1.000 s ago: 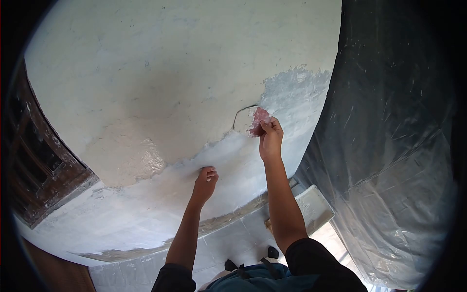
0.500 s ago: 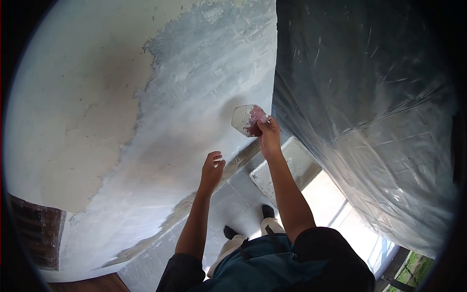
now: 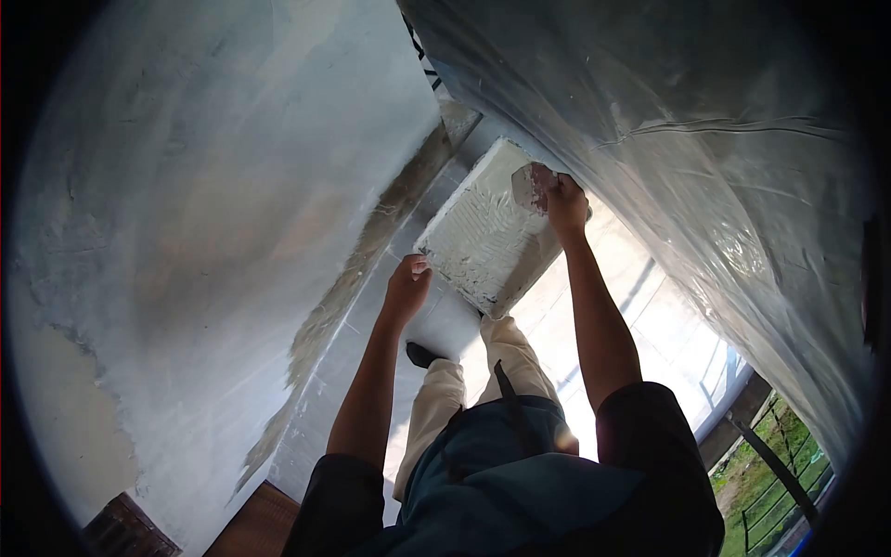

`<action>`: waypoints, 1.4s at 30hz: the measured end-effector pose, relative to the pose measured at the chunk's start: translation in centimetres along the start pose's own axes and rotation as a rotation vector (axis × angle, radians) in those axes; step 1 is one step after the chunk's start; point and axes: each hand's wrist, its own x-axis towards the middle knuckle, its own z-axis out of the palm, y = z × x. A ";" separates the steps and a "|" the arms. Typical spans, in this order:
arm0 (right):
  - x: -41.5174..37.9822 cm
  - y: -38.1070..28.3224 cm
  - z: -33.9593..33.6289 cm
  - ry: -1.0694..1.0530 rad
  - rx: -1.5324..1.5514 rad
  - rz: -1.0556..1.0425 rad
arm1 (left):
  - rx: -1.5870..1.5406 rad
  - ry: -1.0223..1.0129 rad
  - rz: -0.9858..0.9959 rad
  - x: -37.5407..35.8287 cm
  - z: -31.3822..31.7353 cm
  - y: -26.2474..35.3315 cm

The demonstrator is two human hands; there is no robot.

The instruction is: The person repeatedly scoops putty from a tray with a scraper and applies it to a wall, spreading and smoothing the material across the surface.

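My right hand grips a flat putty scraper with a putty-smeared, reddish-brown face. The scraper overlaps the far right part of a rectangular tub, in which pale, ridged putty is spread. By the tub's left corner in this view is my left hand, its fingers curled in with nothing showing between them. On the left rises the wall, coated in whitish-grey putty, with an older cream patch lower down.
Clear plastic sheeting hangs along the right side. Grey floor tiles run beneath, with my dark shoe on them. A brown wooden piece and a dark vent are at lower left. Grass and railings show at lower right.
My view has swung down from the wall toward the tub. My right hand and the scraper have gone from in front of the wall to over the tub; my left hand's fingers have curled tighter.
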 end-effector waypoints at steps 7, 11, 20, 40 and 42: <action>-0.5 5.6 3.6 0.013 -0.088 -0.156 | 0.112 -0.120 -0.120 0.2 2.8 -2.2; -0.2 6.3 5.1 0.011 -0.085 -0.163 | 0.128 -0.182 -0.170 -0.5 3.6 -2.7; 0.7 6.9 6.1 -0.037 -0.120 -0.167 | 0.128 -0.188 -0.251 -1.6 3.8 -4.2; 2.8 8.1 6.3 -0.172 -0.238 -0.180 | 0.096 -0.146 -0.348 -5.1 3.3 -8.6; 2.9 8.2 6.1 -0.164 -0.216 -0.177 | 0.089 -0.093 -0.282 -5.4 3.4 -8.9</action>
